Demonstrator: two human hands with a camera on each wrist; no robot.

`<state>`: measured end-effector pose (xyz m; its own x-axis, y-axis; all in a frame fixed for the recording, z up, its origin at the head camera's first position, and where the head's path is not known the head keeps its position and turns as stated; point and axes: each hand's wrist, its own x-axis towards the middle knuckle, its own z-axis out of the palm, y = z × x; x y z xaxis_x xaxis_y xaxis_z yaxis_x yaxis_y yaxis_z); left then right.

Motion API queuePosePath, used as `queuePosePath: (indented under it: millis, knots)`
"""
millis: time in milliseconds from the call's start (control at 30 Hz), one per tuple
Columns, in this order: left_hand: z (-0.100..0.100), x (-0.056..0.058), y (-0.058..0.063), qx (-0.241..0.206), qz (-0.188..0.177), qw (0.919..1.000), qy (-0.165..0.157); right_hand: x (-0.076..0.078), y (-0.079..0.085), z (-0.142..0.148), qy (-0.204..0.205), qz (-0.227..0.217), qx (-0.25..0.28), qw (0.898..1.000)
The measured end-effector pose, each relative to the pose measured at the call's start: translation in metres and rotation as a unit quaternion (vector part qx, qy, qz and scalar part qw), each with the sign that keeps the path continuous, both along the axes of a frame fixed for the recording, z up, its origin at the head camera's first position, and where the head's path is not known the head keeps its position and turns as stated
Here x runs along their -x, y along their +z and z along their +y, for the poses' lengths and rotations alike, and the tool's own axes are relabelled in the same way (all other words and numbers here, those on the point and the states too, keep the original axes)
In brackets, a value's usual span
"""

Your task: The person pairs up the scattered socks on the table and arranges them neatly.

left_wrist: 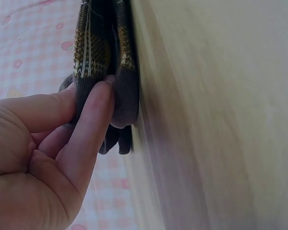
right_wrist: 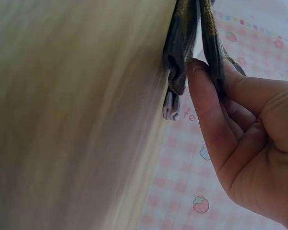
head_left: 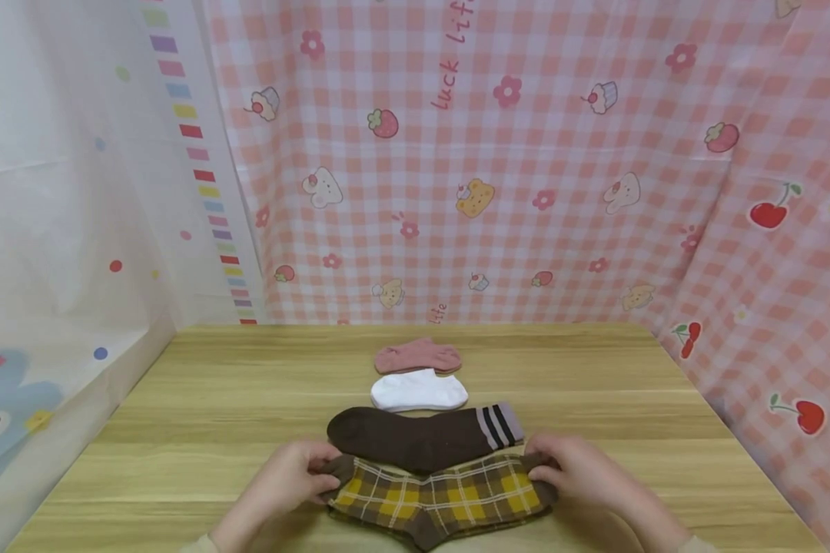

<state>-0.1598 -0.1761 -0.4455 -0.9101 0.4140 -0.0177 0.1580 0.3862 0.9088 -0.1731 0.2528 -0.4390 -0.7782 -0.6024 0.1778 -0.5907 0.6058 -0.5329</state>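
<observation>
A brown and yellow plaid sock (head_left: 466,499) lies stretched sideways at the front of the table, its dark heel pointing toward me. My left hand (head_left: 287,475) pinches its dark left end between thumb and finger. At the other dark end, my right hand (head_left: 584,470) has the same kind of pinch. Both wrist views show two layers: the pinched upper plaid layer (left_wrist: 89,57) stands slightly apart from a lower one (left_wrist: 126,91) close against the table. Right behind lies a dark brown sock (head_left: 408,436) with a striped cuff.
Farther back on the wooden table (head_left: 249,407) lie a white ankle sock (head_left: 418,390) and a pink ankle sock (head_left: 415,356), in line with the others. A pink checked curtain (head_left: 415,169) hangs behind the table, and a white printed curtain (head_left: 76,230) at the left.
</observation>
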Motion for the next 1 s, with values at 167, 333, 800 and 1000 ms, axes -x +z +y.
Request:
queuePosePath:
  millis: [167, 333, 800, 1000]
  knots:
    - [0.000, 0.000, -0.001, 0.031, 0.017, 0.9994, -0.002, 0.002, 0.001, -0.002, 0.000, -0.016, -0.018, 1.000]
    - [0.003, 0.000, -0.004, 0.112, 0.094, 0.9892, 0.013, 0.003, 0.002, -0.005, 0.004, -0.021, -0.034, 0.999]
    - [0.008, 0.000, -0.004, 0.268, 0.209, 0.9386, 0.062, 0.007, -0.002, -0.011, 0.010, 0.025, -0.107, 0.994]
    - [0.004, -0.003, -0.002, 0.272, 0.203, 0.9367, 0.084, 0.006, -0.003, -0.006, -0.007, 0.029, -0.109, 0.994]
